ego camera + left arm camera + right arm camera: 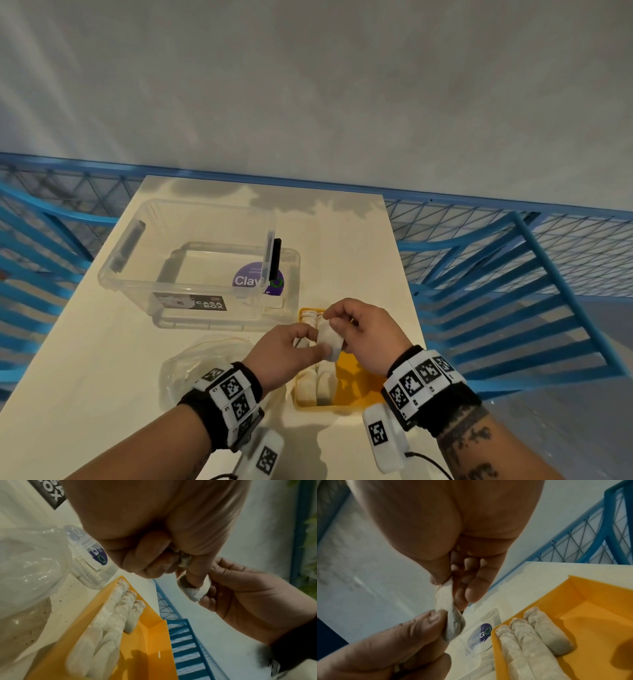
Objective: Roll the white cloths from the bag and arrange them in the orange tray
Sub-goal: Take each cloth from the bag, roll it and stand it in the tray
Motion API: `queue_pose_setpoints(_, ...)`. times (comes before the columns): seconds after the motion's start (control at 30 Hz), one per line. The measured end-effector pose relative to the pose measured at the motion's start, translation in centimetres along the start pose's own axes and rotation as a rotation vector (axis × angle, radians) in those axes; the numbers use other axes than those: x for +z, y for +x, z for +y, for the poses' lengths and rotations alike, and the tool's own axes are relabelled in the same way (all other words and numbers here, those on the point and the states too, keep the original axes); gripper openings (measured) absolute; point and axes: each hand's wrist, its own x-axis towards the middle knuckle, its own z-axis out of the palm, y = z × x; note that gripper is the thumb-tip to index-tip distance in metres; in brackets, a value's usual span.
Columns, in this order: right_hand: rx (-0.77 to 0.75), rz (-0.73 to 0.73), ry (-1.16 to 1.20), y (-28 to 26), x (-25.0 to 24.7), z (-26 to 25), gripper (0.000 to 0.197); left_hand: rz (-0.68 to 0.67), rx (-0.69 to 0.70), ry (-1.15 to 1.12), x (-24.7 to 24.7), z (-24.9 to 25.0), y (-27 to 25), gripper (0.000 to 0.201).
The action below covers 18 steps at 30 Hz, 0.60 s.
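Observation:
Both hands hold one rolled white cloth [329, 339] in the air above the orange tray [356, 373]. My left hand [291, 349] pinches its near end with thumb and fingers, and my right hand [352, 325] grips its far end [444, 596]. In the left wrist view the roll [195, 592] sits between the fingers of both hands. Three rolled cloths [530, 632] lie side by side along the tray's left part. The clear plastic bag [198, 363] lies crumpled on the table, left of the tray.
A clear plastic storage box [185, 260] rests on its lid at the middle of the white table [102, 359], behind the tray. Blue metal railings [513, 274] run along both sides and the back. The tray's right part [590, 622] is bare orange.

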Motion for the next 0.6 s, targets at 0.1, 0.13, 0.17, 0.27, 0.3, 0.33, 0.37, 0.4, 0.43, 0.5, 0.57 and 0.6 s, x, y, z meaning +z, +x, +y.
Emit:
queue_pose_setpoints(0.1,0.004,-0.032,0.027,-0.4,0.3,1.0,0.019,-0.004,0.011,0.114,0.1,-1.1,0.7,0.014)
queue_pose_setpoints(0.13,0.002,-0.039,0.017,-0.5,0.5,1.4,0.021,-0.007,0.007,0.131,0.2,-1.3,0.9,0.015)
queue_pose_setpoints(0.17,0.004,-0.043,0.002,-0.6,0.5,1.8,0.021,-0.015,0.0,0.156,0.3,-1.5,1.1,0.015)
queue_pose_setpoints(0.27,0.053,-0.039,-0.067,-0.4,0.7,3.6,0.019,-0.029,-0.039,0.22,0.2,-2.0,1.5,0.015)
queue_pose_setpoints(0.3,0.078,-0.042,-0.098,-0.3,0.7,4.4,0.016,-0.008,-0.067,0.219,0.0,-2.3,1.5,0.018)
queue_pose_setpoints(0.33,0.105,-0.048,-0.125,-0.1,0.7,5.2,0.012,0.02,-0.096,0.215,-0.2,-2.6,1.6,0.021)
queue_pose_setpoints(0.37,0.137,-0.06,-0.154,0.0,0.7,6.0,0.008,0.046,-0.121,0.212,-0.5,-2.9,1.7,0.023)
queue_pose_setpoints(0.4,0.167,-0.077,-0.193,0.2,0.7,6.7,0.007,0.064,-0.141,0.202,-0.7,-3.2,1.7,0.025)
queue_pose_setpoints(0.43,0.197,-0.105,-0.242,0.4,0.7,7.3,0.01,0.075,-0.163,0.171,-1.0,-3.5,1.7,0.025)
queue_pose_setpoints(0.5,0.246,-0.188,-0.347,0.8,0.8,8.2,0.017,0.091,-0.215,0.054,-1.3,-3.9,1.7,0.023)
queue_pose_setpoints(0.57,0.278,-0.262,-0.428,1.4,1.0,8.6,0.018,0.107,-0.241,-0.027,-1.5,-4.1,1.7,0.02)
queue_pose_setpoints(0.6,0.296,-0.278,-0.451,1.9,1.1,8.7,0.017,0.115,-0.243,-0.041,-1.5,-4.2,1.7,0.017)
